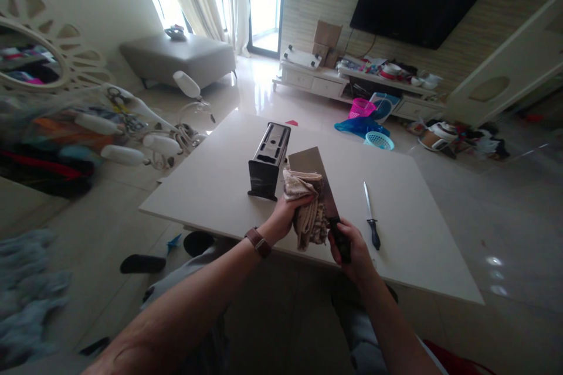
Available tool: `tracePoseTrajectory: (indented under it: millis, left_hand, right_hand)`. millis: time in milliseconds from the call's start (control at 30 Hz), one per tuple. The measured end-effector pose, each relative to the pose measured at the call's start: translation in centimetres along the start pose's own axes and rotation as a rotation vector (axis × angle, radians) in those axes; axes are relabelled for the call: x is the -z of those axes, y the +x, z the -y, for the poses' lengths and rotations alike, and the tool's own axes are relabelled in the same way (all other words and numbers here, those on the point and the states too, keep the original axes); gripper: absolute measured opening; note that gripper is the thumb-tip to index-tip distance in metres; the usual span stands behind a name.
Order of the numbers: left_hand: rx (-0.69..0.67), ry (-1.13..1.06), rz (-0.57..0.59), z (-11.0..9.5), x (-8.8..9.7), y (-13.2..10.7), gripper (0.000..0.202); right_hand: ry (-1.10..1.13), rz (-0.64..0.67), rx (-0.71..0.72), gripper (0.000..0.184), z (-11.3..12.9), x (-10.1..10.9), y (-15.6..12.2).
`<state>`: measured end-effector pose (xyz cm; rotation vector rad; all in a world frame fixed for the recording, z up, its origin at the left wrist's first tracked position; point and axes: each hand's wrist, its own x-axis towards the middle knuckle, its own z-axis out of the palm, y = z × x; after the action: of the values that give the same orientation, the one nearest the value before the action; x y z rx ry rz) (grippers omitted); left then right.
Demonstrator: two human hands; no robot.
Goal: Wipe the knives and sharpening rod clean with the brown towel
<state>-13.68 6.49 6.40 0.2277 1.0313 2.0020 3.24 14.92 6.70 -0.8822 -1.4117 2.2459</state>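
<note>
My right hand is wrapped round the black handle of a cleaver, whose broad blade points up and away to the left. In my left hand is a folded beige and brown cloth, pressed against the blade and covering part of it. Left of the blade stands a black and silver knife block with slots in its top; I see no knives in it. To the right of my right hand lies a honing steel with a black handle, its tip pointing away from me.
All this is over a white table. White lamp heads and cables stand by its left edge. Beyond the far edge are a pink basket, a blue bag and a light-blue basket on the floor.
</note>
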Motion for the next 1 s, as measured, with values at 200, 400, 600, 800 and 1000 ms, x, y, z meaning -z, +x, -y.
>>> tracePoseTrajectory:
  millis: [200, 400, 600, 800, 1000]
  left_hand:
    - [0.039, -0.013, 0.004, 0.5, -0.4, -0.4, 0.053]
    - [-0.004, -0.016, -0.005, -0.3, -0.4, 0.0, 0.055]
    - [-0.009, -0.085, -0.074, -1.7, 0.1, 0.8, 0.048]
    - [-0.084, -0.128, -0.148, -4.0, 1.1, 1.4, 0.045]
    - [-0.076, -0.130, -0.163, -4.0, 1.4, 1.3, 0.042]
  right_hand:
    - [0.036, -0.016, -0.005, 0.026, 0.3, -0.1, 0.0]
    - [0.038, 0.010, -0.017, 0.025, 0.3, -0.1, 0.0]
    - [-0.003, 0.070, -0.029, 0.030, 0.3, 0.4, -0.2]
    - [-0.058, 0.140, -0.045, 0.032, 0.2, 0.8, -0.6]
    - [-0.091, 0.134, -0.055, 0.032, 0.2, 0.8, -0.8]
